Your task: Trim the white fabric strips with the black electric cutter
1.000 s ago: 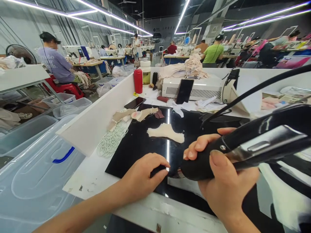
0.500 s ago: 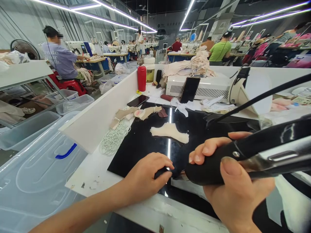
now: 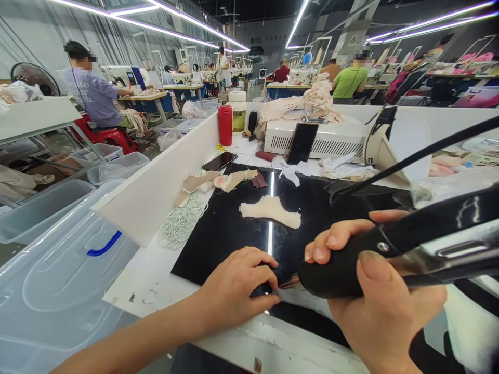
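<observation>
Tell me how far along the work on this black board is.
Nothing is plainly finished: the cream piece lies flat on the black board, done or waiting, I can't tell. In hand: the right hand grips a black tool by a pale piece, with the left hand at that piece's near end. Left, probably: finishing it.

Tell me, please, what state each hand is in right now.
Left hand: fingers curled by the pale cloth; whether it grips cannot be told.
Right hand: closed on the black handle.
</observation>
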A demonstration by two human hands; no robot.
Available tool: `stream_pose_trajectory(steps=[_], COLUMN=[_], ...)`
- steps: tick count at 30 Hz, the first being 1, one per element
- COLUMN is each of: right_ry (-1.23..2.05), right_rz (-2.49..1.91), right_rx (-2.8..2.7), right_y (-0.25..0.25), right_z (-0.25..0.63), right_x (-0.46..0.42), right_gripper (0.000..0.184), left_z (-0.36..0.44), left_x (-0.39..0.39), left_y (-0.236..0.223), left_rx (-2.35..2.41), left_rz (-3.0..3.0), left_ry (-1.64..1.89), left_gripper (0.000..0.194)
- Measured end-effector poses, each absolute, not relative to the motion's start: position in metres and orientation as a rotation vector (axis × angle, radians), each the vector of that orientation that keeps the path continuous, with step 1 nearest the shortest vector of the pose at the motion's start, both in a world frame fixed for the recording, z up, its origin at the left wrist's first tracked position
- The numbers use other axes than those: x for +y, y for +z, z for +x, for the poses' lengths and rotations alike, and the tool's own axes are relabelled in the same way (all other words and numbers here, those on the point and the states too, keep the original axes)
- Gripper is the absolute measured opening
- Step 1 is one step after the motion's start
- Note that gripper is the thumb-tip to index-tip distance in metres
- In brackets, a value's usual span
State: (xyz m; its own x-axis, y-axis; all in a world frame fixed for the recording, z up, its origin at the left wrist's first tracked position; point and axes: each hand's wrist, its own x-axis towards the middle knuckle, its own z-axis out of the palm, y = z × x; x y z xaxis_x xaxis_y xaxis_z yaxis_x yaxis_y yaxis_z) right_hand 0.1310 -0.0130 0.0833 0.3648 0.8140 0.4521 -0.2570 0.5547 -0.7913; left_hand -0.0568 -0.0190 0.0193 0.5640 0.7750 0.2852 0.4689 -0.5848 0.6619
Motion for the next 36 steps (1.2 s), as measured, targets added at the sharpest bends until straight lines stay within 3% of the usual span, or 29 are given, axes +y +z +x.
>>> stream_pose_trajectory(steps=[5,11,36], right_ry=[0.773,0.803,0.805], right_rz=[-0.672,-0.684,-0.654], right_rx=[-0.977,-0.983,-1.03], right_y=[0.083,0.081,0.079], right_z=[0.13,0.131,0.13], right_x=[-0.014,-0.015,-0.027], right_gripper=[0.043,0.045,0.038], left_z=[-0.056,-0.053,-0.054], left_x=[-0.018,-0.02,-0.017], left_y=[0.02,0.025,0.019], left_rx=[0.991,1.005,0.988], left_rz=[2.235,2.156,2.194], left_ry=[0.77,0.839,0.871], left_gripper=[0.027,0.011,0.019])
